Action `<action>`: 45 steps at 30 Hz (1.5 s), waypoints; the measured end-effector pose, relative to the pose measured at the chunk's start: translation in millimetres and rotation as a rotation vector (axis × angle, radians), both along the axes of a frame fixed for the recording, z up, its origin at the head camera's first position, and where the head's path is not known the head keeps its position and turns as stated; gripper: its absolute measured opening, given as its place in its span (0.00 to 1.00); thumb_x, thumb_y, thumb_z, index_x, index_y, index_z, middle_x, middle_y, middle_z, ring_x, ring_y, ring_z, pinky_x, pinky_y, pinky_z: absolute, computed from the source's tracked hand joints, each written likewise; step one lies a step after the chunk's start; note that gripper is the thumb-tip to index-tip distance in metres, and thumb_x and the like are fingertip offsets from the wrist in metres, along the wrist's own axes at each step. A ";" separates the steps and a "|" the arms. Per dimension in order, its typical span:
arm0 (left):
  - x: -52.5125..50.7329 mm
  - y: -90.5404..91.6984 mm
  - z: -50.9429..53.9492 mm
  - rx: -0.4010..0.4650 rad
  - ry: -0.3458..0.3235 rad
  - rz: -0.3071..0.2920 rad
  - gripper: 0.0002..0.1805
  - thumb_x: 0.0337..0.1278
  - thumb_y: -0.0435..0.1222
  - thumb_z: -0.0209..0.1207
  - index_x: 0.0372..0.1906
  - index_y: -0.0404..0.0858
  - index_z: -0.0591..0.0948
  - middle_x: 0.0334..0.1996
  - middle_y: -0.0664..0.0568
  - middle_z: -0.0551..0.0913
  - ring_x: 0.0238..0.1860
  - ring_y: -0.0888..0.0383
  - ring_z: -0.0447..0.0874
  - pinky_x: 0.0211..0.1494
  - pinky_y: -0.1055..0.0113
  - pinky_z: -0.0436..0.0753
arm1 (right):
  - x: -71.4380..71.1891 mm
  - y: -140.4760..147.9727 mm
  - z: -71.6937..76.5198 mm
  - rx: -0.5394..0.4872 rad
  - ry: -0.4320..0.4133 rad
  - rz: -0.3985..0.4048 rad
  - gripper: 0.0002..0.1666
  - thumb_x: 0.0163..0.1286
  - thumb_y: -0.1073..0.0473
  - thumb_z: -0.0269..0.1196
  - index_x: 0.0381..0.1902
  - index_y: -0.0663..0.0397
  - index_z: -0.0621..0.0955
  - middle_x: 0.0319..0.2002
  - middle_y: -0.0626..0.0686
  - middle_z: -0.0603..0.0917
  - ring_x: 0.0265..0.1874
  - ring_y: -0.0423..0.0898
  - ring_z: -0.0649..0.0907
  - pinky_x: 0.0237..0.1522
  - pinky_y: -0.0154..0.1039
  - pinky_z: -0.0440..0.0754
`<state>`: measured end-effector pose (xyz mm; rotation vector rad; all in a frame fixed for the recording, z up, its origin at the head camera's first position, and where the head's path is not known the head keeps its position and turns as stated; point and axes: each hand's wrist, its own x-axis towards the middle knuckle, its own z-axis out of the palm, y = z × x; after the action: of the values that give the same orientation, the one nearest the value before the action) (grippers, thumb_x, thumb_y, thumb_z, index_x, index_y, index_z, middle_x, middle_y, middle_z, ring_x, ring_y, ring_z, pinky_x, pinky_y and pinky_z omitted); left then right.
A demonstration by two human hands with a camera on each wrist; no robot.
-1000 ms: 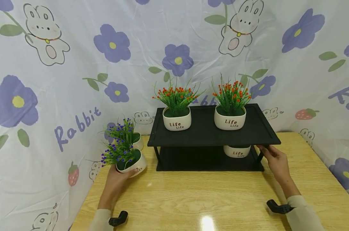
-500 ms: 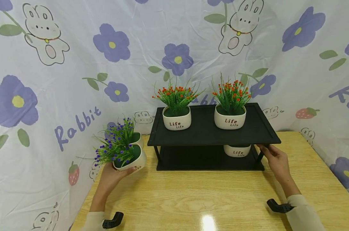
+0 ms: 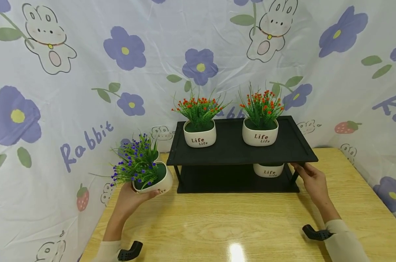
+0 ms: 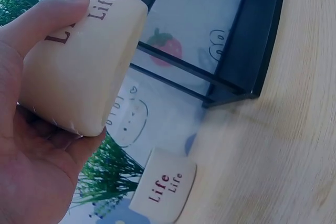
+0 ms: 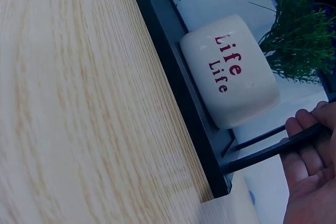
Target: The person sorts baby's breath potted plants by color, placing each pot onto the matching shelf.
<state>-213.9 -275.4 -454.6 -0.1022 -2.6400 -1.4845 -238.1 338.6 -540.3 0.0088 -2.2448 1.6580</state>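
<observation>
Left of the black shelf (image 3: 228,153), a purple-flowered pot (image 3: 163,184) is gripped by curled fingers of the left hand (image 3: 130,200), while the right front post (image 3: 294,177) is held by the curled right hand (image 3: 316,185).

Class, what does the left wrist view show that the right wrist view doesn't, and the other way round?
Only the left wrist view: left hand gripping a flowerpot, plus a second pot standing on the table. Only the right wrist view: right hand on the rack, plus a third pot on its lower shelf. Both share the rack, the table and the patterned cloth.
</observation>
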 end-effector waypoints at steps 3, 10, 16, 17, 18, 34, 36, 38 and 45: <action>3.4 2.5 2.8 -0.008 0.000 -0.018 0.46 0.52 0.42 0.82 0.76 0.41 0.73 0.66 0.43 0.84 0.58 0.67 0.82 0.59 0.69 0.84 | 0.3 -0.1 1.5 -0.008 0.004 0.002 0.28 0.85 0.50 0.58 0.74 0.59 0.78 0.59 0.36 0.88 0.56 0.17 0.80 0.57 0.17 0.79; 9.6 14.6 7.7 0.010 0.005 -0.071 0.49 0.50 0.39 0.82 0.77 0.40 0.71 0.68 0.42 0.82 0.63 0.54 0.83 0.61 0.69 0.83 | 0.2 -0.1 1.8 0.003 0.000 -0.003 0.29 0.85 0.49 0.58 0.75 0.58 0.77 0.59 0.33 0.87 0.56 0.17 0.79 0.56 0.18 0.79; 12.9 29.3 7.6 0.032 -0.032 -0.100 0.46 0.48 0.39 0.83 0.74 0.38 0.75 0.64 0.40 0.84 0.63 0.43 0.86 0.58 0.64 0.86 | -1.4 0.4 -1.5 -0.018 0.013 0.001 0.28 0.85 0.50 0.58 0.74 0.59 0.78 0.58 0.33 0.88 0.56 0.18 0.80 0.56 0.18 0.79; 13.3 32.0 7.5 0.031 -0.034 -0.107 0.46 0.48 0.39 0.83 0.74 0.38 0.75 0.63 0.40 0.85 0.62 0.43 0.86 0.58 0.62 0.86 | -1.5 0.4 -1.9 -0.023 0.017 0.004 0.28 0.85 0.51 0.59 0.74 0.60 0.78 0.57 0.33 0.88 0.56 0.18 0.81 0.56 0.18 0.80; 13.6 35.0 7.4 0.032 -0.035 -0.117 0.46 0.48 0.39 0.83 0.73 0.38 0.75 0.63 0.40 0.85 0.62 0.43 0.86 0.59 0.60 0.87 | -1.8 0.5 -2.3 -0.030 0.022 0.009 0.28 0.85 0.51 0.59 0.74 0.60 0.78 0.57 0.33 0.88 0.56 0.18 0.81 0.57 0.18 0.80; 6.0 86.0 2.6 0.056 0.042 -0.264 0.53 0.38 0.42 0.87 0.75 0.47 0.73 0.67 0.50 0.84 0.66 0.48 0.84 0.71 0.48 0.80 | -0.4 0.7 0.2 0.001 -0.011 -0.010 0.29 0.85 0.49 0.58 0.75 0.58 0.77 0.58 0.32 0.87 0.55 0.16 0.79 0.55 0.15 0.78; 5.3 93.1 2.7 0.059 0.040 -0.286 0.53 0.38 0.42 0.87 0.75 0.48 0.74 0.66 0.51 0.84 0.66 0.49 0.84 0.71 0.48 0.80 | -0.3 0.8 0.7 0.013 -0.019 -0.021 0.29 0.85 0.48 0.58 0.75 0.57 0.78 0.57 0.30 0.87 0.55 0.16 0.79 0.54 0.15 0.78; 4.9 100.9 2.2 0.058 0.049 -0.310 0.54 0.38 0.44 0.87 0.75 0.50 0.73 0.67 0.52 0.83 0.66 0.50 0.84 0.72 0.48 0.80 | -0.4 0.9 0.7 0.022 -0.018 -0.026 0.29 0.85 0.47 0.58 0.74 0.57 0.78 0.56 0.29 0.87 0.54 0.16 0.79 0.54 0.15 0.78; 3.2 129.4 -1.9 0.067 0.100 -0.406 0.56 0.36 0.44 0.88 0.77 0.54 0.71 0.69 0.55 0.81 0.69 0.51 0.81 0.75 0.49 0.78 | -1.2 0.3 -1.1 -0.028 0.033 0.015 0.28 0.85 0.52 0.58 0.74 0.60 0.77 0.57 0.33 0.88 0.56 0.19 0.81 0.57 0.18 0.79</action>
<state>-210.8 -146.0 -456.5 -0.7253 -2.5899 -1.6232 -239.4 338.9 -541.4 0.0458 -2.2027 1.6849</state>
